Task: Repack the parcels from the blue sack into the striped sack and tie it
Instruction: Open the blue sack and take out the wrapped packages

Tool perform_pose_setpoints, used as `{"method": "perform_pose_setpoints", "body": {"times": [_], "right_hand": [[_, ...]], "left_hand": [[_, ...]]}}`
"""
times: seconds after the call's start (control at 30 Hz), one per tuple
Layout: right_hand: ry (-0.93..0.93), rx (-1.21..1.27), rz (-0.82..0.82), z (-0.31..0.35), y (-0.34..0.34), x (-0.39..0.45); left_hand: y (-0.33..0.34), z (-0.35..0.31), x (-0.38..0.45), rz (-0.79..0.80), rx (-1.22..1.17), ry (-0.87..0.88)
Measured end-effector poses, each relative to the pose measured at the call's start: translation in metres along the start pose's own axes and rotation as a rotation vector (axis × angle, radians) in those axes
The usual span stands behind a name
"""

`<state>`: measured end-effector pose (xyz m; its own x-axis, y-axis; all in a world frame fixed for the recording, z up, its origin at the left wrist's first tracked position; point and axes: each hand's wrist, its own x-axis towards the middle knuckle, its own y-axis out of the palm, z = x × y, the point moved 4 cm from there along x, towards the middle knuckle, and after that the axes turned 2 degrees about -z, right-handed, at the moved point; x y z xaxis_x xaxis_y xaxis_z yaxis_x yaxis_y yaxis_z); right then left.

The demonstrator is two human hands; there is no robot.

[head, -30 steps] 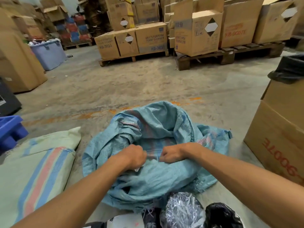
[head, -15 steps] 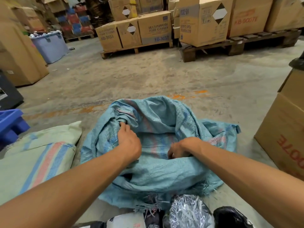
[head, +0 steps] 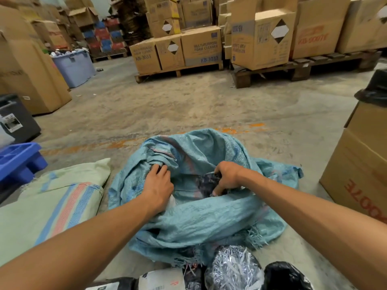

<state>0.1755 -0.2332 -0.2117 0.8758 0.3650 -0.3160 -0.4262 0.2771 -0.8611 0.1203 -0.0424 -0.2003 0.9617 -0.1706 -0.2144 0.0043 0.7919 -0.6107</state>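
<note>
The blue sack (head: pixel 201 208) is slumped on the floor (head: pixel 188 109), its mouth held open by the left hand (head: pixel 159 186), whose fingers are curled into a fold of the cloth. Inside the blue sack, a dark parcel (head: pixel 207 183) is gripped by the right hand (head: pixel 227 176). The unloading step is judged to be in hand. Next, the parcel must be lifted clear of the folds and carried to the striped sack (head: pixel 52 201), which is lying flat just left of the blue sack.

Blue sack (head: pixel 205 218) centre on floor (head: pixel 188 109); striped sack (head: pixel 52 201) to its left; parcels (head: pixel 232 268) near; pallets of boxes (head: pixel 201 49) far; carton (head: pixel 360 168) right.
</note>
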Motion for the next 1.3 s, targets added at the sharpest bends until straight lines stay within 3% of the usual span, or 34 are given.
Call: {"method": "perform_pose_setpoints", "body": {"times": [0.13,0.23,0.43,0.57,0.77,0.97,1.2,1.3], "right_hand": [[-0.034,0.162,-0.188,-0.003,-0.021,-0.011],[-0.069,0.261,-0.318,-0.005,-0.031,-0.019],[-0.136,0.756,-0.634,-0.004,-0.051,-0.043],[-0.064,1.054,-0.814,-0.003,-0.072,-0.063],[-0.115,1.128,-0.752,0.036,-0.082,-0.099],[-0.081,1.062,-0.515,0.09,-0.049,-0.152],[0.071,0.889,-0.272,0.097,0.026,-0.229],[0.125,0.846,-0.097,0.083,0.06,-0.268]], "left_hand": [[0.016,0.003,-0.002,0.026,0.021,0.02],[0.003,0.008,-0.005,-0.027,-0.101,0.023],[-0.049,0.062,-0.009,-0.177,-0.927,-0.169],[-0.071,0.083,-0.037,-0.287,-1.182,-0.202],[-0.078,0.105,-0.11,-0.362,-1.299,-0.046],[-0.065,0.113,-0.193,-0.323,-1.344,0.082],[-0.035,0.058,-0.263,-0.243,-1.311,0.322],[-0.024,0.024,-0.28,-0.249,-1.252,0.419]]}}
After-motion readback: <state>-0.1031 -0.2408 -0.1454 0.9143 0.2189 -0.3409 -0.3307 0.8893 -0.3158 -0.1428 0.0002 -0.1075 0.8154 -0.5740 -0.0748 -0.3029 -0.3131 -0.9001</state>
